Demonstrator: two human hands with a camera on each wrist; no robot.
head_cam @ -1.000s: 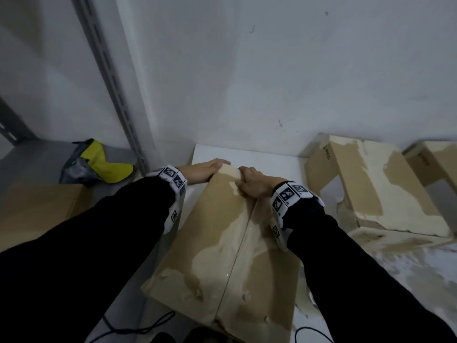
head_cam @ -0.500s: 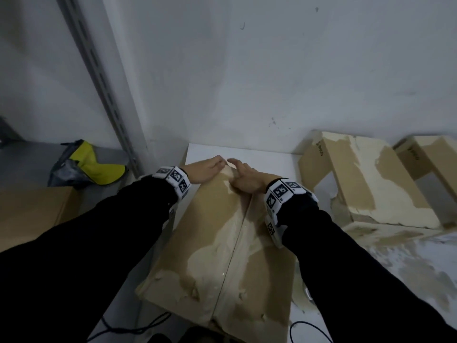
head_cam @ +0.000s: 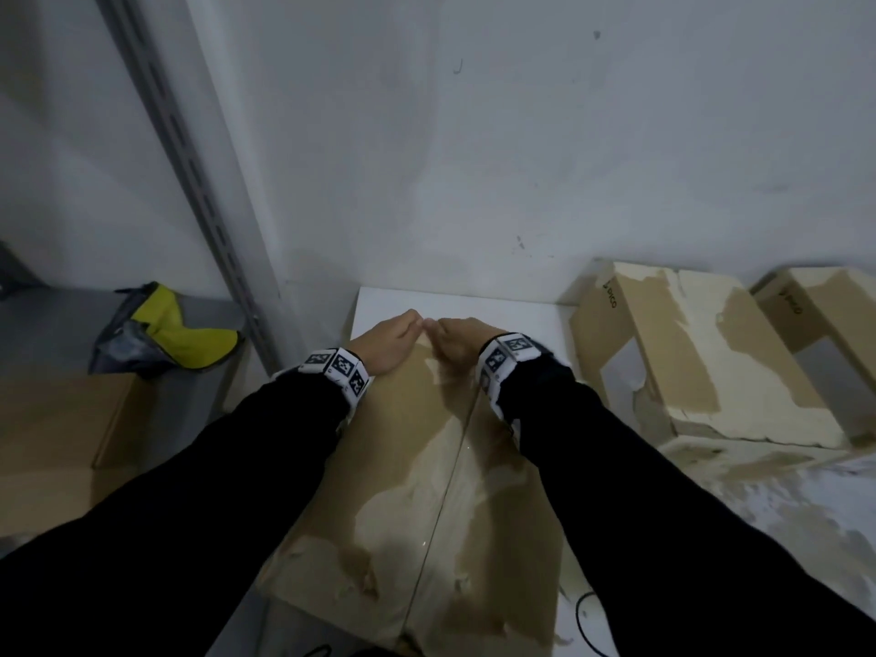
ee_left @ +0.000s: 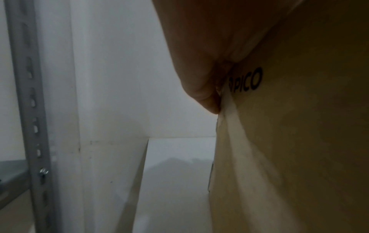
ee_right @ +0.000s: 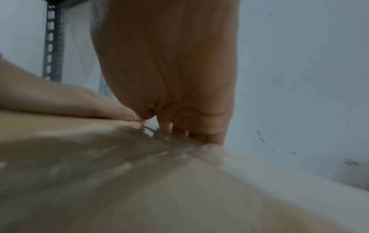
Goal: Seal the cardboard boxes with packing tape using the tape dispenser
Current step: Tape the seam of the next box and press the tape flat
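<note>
A brown cardboard box (head_cam: 407,467) with a torn, pale-patched top lies on the white table (head_cam: 497,308) in front of me. A glossy strip of clear tape (head_cam: 448,486) runs along its middle seam. My left hand (head_cam: 391,341) and right hand (head_cam: 462,343) rest side by side at the box's far edge, fingertips nearly touching. Their fingers reach over that edge and press on the end face. In the left wrist view my fingers (ee_left: 207,97) lie against the face printed PICO (ee_left: 245,80). In the right wrist view wrinkled tape (ee_right: 159,137) shows under my fingers (ee_right: 207,130). No tape dispenser is in view.
Two more torn cardboard boxes (head_cam: 687,367) (head_cam: 825,310) stand at the right against the wall. A slotted metal upright (head_cam: 199,182) stands left of the table. On the grey shelf at the left lie a yellow-and-grey item (head_cam: 175,334) and a plain brown box (head_cam: 57,419). A black cable (head_cam: 585,623) lies near the table's front.
Both hands have slid along the box's far edge until their fingertips meet at the seam. The left hand came in from the left corner. The box stays put.
</note>
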